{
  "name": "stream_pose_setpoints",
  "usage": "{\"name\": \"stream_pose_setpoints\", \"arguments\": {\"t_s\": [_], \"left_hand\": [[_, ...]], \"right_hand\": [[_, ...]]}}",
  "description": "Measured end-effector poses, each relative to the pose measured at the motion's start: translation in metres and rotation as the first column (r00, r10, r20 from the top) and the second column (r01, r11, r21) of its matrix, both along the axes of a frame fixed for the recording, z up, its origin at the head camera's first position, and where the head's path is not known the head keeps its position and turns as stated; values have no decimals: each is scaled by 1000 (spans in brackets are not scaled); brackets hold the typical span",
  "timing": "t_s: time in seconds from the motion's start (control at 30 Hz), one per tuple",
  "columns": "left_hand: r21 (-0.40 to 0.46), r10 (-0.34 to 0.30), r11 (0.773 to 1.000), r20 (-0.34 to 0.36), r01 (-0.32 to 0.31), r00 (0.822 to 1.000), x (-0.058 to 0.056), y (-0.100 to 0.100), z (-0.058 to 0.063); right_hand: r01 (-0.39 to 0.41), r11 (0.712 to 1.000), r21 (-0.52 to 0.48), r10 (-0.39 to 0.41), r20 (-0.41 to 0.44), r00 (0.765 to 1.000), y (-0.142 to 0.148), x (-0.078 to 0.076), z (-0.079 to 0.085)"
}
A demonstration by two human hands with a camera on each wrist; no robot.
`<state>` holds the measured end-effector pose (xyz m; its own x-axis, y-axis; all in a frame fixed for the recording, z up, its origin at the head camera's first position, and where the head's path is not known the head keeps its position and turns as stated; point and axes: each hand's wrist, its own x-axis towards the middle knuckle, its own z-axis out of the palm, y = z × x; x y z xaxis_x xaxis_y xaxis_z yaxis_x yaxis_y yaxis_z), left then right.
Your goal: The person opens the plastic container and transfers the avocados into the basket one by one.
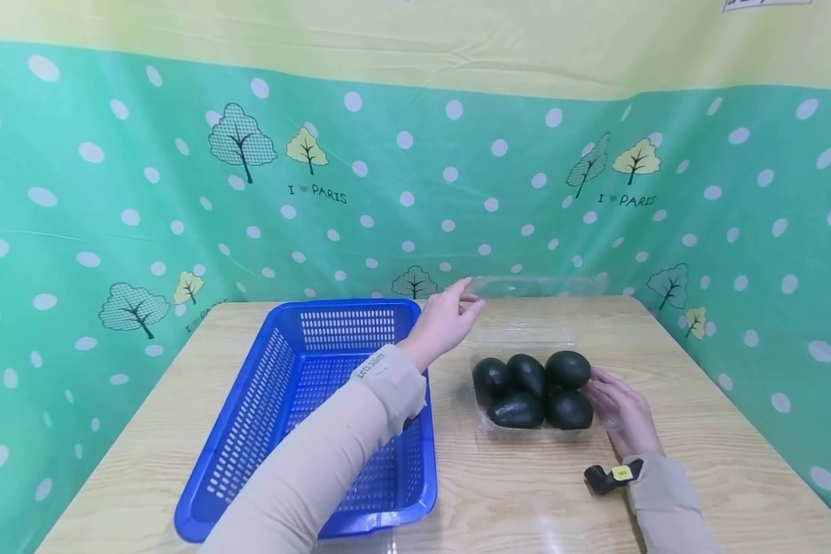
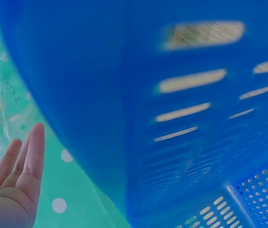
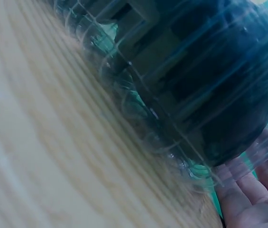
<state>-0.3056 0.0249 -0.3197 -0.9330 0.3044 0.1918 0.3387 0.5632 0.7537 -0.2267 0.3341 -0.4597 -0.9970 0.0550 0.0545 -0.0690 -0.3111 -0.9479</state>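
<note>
Right of the basket (image 1: 430, 469), a straight-fingered right hand (image 1: 625, 412) seemingly steadied the box (image 1: 536, 433) of avocados (image 1: 516, 410); the left hand (image 1: 445, 325), gripping nothing, hung by its lid (image 1: 526, 336).

Curtain (image 1: 415, 177): bright, even light in head view.
Table (image 1: 519, 485): pale glare, near side; grain smeared in right wrist view.
Fruit (image 1: 528, 377): soft highlights.
Basket (image 2: 105, 95): dim, near wall blurred, left wrist view.
Plastic box (image 3: 145, 111): streaky glare, soft focus, right wrist view.

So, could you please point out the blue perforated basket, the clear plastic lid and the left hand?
Blue perforated basket (image 1: 421, 504), head view: rim, near right corner.
Clear plastic lid (image 1: 529, 309), head view: middle of its panel.
Left hand (image 1: 445, 319), head view: back of the hand.
</note>
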Motion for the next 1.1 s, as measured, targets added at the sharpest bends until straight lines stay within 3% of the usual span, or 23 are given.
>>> {"name": "stream_pose_setpoints", "arguments": {"t_s": [0.73, 1.1], "left_hand": [[-39, -32, 999, 28, 33, 999, 6, -1, 3], [-128, -71, 990, -20, 68, 997, 7, 4, 14]], "right_hand": [[11, 1000, 17, -11, 24, 1000, 0, 0, 2], [14, 1000, 17, -15, 28, 999, 1, 0, -1]]}}
